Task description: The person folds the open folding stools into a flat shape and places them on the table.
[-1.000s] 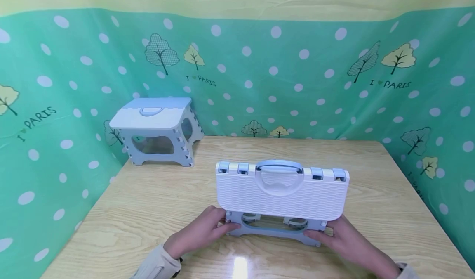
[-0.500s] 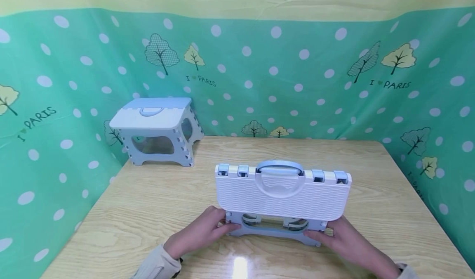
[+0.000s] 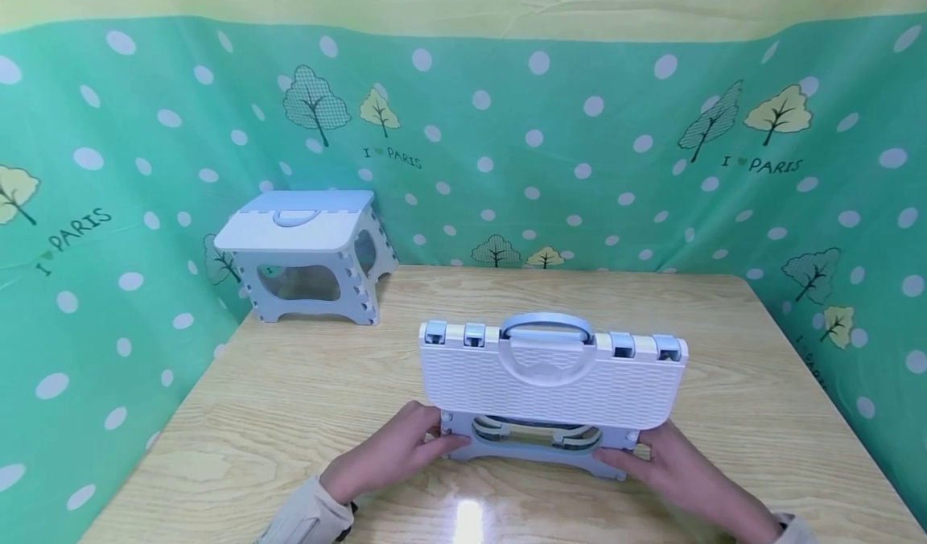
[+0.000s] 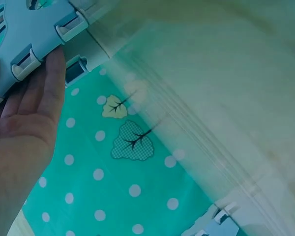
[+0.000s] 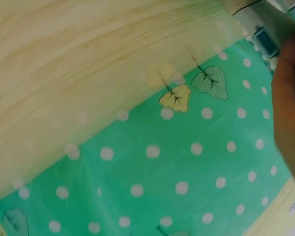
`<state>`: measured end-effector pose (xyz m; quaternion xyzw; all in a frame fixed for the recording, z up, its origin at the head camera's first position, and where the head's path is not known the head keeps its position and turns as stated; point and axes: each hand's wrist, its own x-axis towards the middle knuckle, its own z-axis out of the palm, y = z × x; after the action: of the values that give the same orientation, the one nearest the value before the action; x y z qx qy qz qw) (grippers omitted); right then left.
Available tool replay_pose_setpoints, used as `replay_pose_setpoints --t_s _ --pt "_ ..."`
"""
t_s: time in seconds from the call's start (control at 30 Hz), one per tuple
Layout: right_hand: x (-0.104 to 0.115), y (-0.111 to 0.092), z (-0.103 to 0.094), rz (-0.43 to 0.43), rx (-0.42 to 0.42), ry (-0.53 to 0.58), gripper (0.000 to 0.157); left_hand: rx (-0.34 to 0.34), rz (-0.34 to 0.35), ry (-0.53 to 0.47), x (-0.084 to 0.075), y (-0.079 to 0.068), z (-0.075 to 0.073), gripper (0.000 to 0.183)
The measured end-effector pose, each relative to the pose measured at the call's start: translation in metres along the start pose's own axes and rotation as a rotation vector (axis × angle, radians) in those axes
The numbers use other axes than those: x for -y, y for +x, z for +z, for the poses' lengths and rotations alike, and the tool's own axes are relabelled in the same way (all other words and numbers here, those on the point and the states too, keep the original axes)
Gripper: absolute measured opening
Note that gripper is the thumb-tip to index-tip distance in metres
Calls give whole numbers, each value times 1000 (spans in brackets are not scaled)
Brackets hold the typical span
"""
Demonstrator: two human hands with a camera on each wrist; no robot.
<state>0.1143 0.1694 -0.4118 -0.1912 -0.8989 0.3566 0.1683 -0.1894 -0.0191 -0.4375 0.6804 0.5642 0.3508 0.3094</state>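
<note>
A white and pale blue folding step stool (image 3: 463, 379) stands partly folded near the front of the table. Its textured white top half faces me, with a blue carry handle (image 3: 546, 319) at the upper edge. My left hand (image 3: 394, 451) grips the left side of the blue leg panel (image 3: 532, 451), thumb in front. On the opposite side my right hand (image 3: 677, 471) holds the panel's right edge the same way. In the left wrist view, the left hand's fingers (image 4: 54, 83) lie behind the hinged edge. The right wrist view shows only part of the right hand (image 5: 287, 98) beside the stool.
A second folding stool (image 3: 297, 234), unfolded and upright, stands at the table's back left. The wooden table (image 3: 290, 383) is bounded by a green dotted curtain (image 3: 507, 150) at the back and both sides.
The stool's top has shifted slightly, its hinged upper edge now a little lower and wider in view. More of the curved inner parts shows through the leg panel's opening. Both hands keep their grip.
</note>
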Motion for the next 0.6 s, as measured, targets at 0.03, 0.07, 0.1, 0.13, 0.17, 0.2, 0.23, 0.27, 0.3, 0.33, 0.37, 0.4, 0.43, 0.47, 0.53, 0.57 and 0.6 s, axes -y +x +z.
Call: replay_pose_setpoints --t_s 0.03,0.07,0.1,0.13,0.17,0.2,0.23,0.27,0.3,0.33,0.37,0.4,0.43,0.47,0.53,0.57,0.6 --pt "1 0 -2 42 6 12 45 -3 -7 6 1 -1 0 35" --pt "3 -1 -6 92 7 8 41 -4 -19 13 2 -3 -1 33" --pt "4 -1 -10 143 1 -2 39 -5 -37 22 2 -5 -2 32" --pt "6 -3 -14 192 -12 -12 38 -6 -52 36 3 -8 -4 30" --pt "8 -4 -19 230 -28 -26 39 -18 -81 63 3 -12 -6 28" --pt "11 -5 -23 262 -43 -63 41 -36 -107 94 3 -15 -9 28" --pt "12 -6 -27 271 -60 -103 42 -58 -126 126 2 -17 -12 28" --pt "14 -6 -30 274 -78 -126 48 -83 -144 152 1 -18 -16 31" --pt "15 -7 -32 266 -91 -135 54 -112 -153 175 0 -19 -19 34" --pt "15 -7 -33 252 -91 -130 59 -135 -151 193 -1 -18 -21 39" --pt "16 -6 -33 240 -84 -127 63 -154 -146 203 -3 -16 -23 46" --pt "16 -6 -32 233 -74 -114 63 -160 -127 198 -4 -14 -24 53" --pt "17 -6 -30 229 -59 -95 62 -157 -98 195 -5 -11 -23 58" --pt "17 -5 -27 227 -47 -76 61 -145 -73 187 -5 -9 -22 60" --pt "17 -4 -23 217 -38 -53 55 -113 -29 167 -6 -5 -19 63" --pt "17 -4 -21 212 -44 -53 53 -103 -17 156 -6 -5 -17 62" --pt "17 -4 -20 207 -52 -53 51 -94 -13 144 -6 -4 -16 60"
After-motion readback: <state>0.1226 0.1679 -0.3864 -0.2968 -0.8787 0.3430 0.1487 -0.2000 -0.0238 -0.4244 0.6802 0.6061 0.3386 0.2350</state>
